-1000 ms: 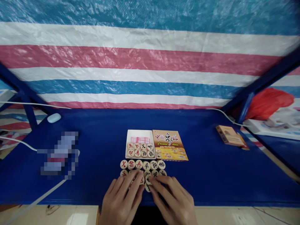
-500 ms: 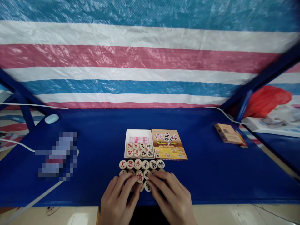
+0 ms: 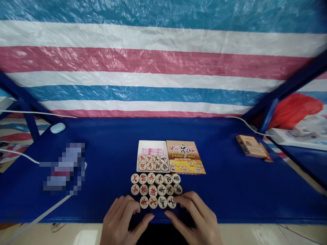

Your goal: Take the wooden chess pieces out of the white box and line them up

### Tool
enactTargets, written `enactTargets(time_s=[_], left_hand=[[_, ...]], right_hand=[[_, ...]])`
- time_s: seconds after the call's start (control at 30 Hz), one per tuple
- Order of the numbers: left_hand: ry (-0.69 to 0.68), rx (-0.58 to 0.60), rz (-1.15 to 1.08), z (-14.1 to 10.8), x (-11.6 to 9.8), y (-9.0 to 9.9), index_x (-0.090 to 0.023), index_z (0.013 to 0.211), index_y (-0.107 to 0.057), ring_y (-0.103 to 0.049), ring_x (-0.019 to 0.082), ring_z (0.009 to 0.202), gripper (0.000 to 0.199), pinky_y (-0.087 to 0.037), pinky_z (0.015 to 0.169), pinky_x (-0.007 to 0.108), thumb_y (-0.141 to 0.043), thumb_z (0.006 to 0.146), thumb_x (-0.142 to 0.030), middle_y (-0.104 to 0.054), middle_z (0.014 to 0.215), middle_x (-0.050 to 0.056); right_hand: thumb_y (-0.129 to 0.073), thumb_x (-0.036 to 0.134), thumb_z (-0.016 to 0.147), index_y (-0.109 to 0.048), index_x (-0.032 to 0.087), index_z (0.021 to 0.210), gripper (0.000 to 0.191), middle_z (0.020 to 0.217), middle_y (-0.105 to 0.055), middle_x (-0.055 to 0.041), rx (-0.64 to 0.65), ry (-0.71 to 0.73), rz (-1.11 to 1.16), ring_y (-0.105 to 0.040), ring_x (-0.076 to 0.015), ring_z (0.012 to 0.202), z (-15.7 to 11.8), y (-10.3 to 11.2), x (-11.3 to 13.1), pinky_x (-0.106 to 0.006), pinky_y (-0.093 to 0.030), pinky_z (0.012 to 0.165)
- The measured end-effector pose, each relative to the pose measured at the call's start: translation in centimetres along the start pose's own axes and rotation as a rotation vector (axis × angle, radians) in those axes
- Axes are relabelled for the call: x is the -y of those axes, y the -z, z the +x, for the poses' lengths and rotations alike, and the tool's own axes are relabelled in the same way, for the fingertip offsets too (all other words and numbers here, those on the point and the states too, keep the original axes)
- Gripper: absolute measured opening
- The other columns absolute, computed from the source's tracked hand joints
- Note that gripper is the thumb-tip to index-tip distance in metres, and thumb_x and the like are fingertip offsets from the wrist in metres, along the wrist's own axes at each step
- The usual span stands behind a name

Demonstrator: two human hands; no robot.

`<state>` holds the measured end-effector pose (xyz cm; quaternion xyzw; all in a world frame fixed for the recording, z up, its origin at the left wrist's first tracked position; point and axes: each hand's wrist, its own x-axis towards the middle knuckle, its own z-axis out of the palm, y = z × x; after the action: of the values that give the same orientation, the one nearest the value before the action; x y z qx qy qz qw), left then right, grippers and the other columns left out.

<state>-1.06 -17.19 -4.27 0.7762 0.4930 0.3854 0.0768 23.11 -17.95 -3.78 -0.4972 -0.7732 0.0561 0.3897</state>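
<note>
Three rows of round Chinese chess pieces (image 3: 152, 190) lie on the blue table in front of me, red characters on the left and black on the right. My left hand (image 3: 125, 217) is by the left end of the nearest row, thumb and bent fingers apart, holding nothing. At the right end of that row, the index fingertip of my right hand (image 3: 195, 217) is at a black-lettered chess piece (image 3: 171, 202); its thumb is spread away. Behind the rows, a white box tray (image 3: 143, 145) holds more chess pieces (image 3: 150, 166) and a red-lined paper (image 3: 153, 152).
A Chinese chess box lid (image 3: 185, 156) adjoins the tray. To the right lie a small brown box (image 3: 251, 146) and a power strip (image 3: 298, 139) near a red bag (image 3: 296, 110). A white mouse (image 3: 58, 128), a blurred-out item (image 3: 65, 170) and cables are on the left.
Both hands have drawn apart and back from the middle of the rows, uncovering the chess pieces of the two nearer rows. The view has shifted slightly.
</note>
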Motion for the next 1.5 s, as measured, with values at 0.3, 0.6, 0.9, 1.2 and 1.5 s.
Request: enactTargets(time_s=[0.3,0.6,0.9,1.2,1.5], left_hand=[[0.04,-0.043,-0.102,3.5,1.5,3.2,-0.022,0.104,-0.065,-0.062,0.013,0.079,0.013,-0.049,0.072,0.026,-0.058,0.097,-0.013,-0.066,0.095,0.003],[-0.178,0.145,0.034,16.9,6.3,1.5,-0.024,0.101,-0.069,-0.067,0.014,0.091,0.013,-0.052,0.079,0.027,-0.056,0.101,-0.026,-0.07,0.098,0.0],[-0.046,0.263,0.123,17.0,8.3,-0.9,-0.031,0.122,-0.066,-0.07,0.017,0.103,0.023,-0.055,0.077,0.029,-0.052,0.103,-0.035,-0.072,0.117,-0.003],[-0.066,0.269,0.136,17.0,8.7,-1.1,-0.027,0.118,-0.067,-0.069,0.018,0.099,0.023,-0.054,0.077,0.03,-0.051,0.103,-0.034,-0.073,0.111,0.0],[-0.08,0.28,0.137,16.8,8.6,-1.1,-0.027,0.118,-0.067,-0.069,0.017,0.103,0.023,-0.054,0.079,0.029,-0.049,0.104,-0.032,-0.073,0.113,-0.001]], right_hand=[[-0.063,0.02,0.097,-0.067,0.02,0.113,0.017,0.105,-0.066,-0.0083,-0.039,-0.056,-0.024,-0.066,-0.0191,0.096,2.4,1.3,-0.5,-0.032,-0.057,0.081],[-0.059,0.028,0.101,-0.072,0.025,0.106,0.015,0.096,-0.07,-0.0038,0.224,0.143,-0.171,-0.065,-0.0202,0.09,13.6,1.8,-4.3,-0.035,-0.052,0.077],[-0.052,0.027,0.102,-0.066,0.022,0.129,0.031,0.126,-0.067,-0.0104,0.146,0.1,-0.324,-0.06,-0.0288,0.116,14.4,-0.7,-6.0,-0.045,-0.052,0.09],[-0.048,0.027,0.104,-0.059,0.017,0.139,0.037,0.137,-0.062,-0.015,0.24,0.12,-0.215,-0.055,-0.0303,0.129,14.1,-1.4,-6.6,-0.053,-0.048,0.108],[-0.051,0.024,0.102,-0.064,0.019,0.132,0.033,0.128,-0.067,-0.0132,0.229,0.121,-0.195,-0.06,-0.0288,0.123,14.2,-1.3,-6.4,-0.051,-0.051,0.102]])
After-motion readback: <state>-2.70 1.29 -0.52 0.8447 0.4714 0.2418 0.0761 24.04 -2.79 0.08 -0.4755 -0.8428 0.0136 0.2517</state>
